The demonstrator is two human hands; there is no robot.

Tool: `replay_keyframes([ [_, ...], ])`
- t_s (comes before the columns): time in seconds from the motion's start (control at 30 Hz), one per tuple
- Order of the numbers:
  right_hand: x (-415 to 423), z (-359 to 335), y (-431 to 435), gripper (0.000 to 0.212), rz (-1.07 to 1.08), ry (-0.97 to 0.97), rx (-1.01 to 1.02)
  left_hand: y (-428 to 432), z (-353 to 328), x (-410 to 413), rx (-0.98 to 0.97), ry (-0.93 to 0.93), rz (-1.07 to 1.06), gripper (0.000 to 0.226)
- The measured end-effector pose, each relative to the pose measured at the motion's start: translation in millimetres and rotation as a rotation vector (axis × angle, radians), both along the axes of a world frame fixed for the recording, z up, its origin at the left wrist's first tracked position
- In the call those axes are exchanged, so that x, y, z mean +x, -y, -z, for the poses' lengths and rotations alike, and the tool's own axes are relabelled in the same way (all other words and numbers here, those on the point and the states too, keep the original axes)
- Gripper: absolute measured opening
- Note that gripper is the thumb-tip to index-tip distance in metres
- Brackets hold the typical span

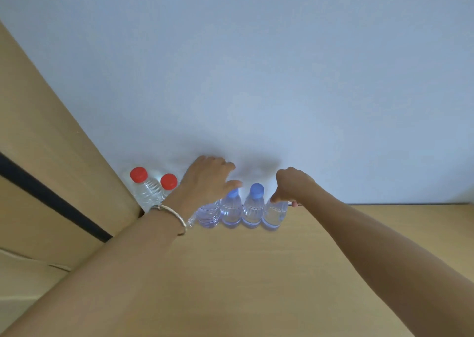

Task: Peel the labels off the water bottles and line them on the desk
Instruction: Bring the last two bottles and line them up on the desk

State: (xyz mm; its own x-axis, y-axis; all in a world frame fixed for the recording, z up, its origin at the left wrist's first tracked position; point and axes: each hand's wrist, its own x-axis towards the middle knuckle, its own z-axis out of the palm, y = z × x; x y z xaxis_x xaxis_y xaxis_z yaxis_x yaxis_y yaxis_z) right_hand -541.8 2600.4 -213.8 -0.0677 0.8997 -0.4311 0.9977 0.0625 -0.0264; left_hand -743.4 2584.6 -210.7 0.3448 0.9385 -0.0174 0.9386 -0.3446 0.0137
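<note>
Two hands at a row of water bottles (232, 212) standing against the wall (256, 80) at the back of the desk (256, 272).

Head view: the bottles stand upright, side by side and touching. Two red-capped bottles (138, 174) are at the left end beside a tan panel (51, 144), and the blue-capped ones run to the right. The left hand (205, 180), with a bracelet (171, 216) on its wrist, lies palm down over the top of the third bottle (209, 214), thumb stretched toward the next blue cap. I cannot tell whether it grips anything. The right hand (289, 185) curls down over the neck of the end bottle (275, 214), thumb in front and a fingertip showing behind.
</note>
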Motion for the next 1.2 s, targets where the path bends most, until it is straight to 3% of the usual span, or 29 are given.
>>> replay_keyframes([
  [0.2,-3,-4,-2,0.034,0.064,-0.018,0.038,10,-33,-73,0.004,-0.027,-0.107,0.058],
  [0.33,-10,-5,-2,0.03,0.055,0.03,0.06,16,-29,-97,-0.214,-0.062,-0.176,0.062],
  [0.4,-14,-5,-2,0.028,0.058,0.054,0.058,18,-20,-107,-0.262,-0.102,-0.18,0.052],
  [0.53,-16,-7,-3,0.03,0.072,0.099,0.023,16,-12,-114,-0.22,-0.061,-0.161,0.039],
  [0.73,-18,-9,-4,0.035,0.086,0.127,-0.054,7,-9,-114,-0.213,-0.059,-0.215,0.038],
  [0.97,-25,-14,-9,0.019,0.002,0.125,-0.014,7,-7,-111,-0.204,-0.034,-0.273,0.042],
  [1.2,-53,-13,0,0.036,-0.126,0.055,-0.031,7,-8,-98,-0.192,-0.083,-0.311,0.039],
])
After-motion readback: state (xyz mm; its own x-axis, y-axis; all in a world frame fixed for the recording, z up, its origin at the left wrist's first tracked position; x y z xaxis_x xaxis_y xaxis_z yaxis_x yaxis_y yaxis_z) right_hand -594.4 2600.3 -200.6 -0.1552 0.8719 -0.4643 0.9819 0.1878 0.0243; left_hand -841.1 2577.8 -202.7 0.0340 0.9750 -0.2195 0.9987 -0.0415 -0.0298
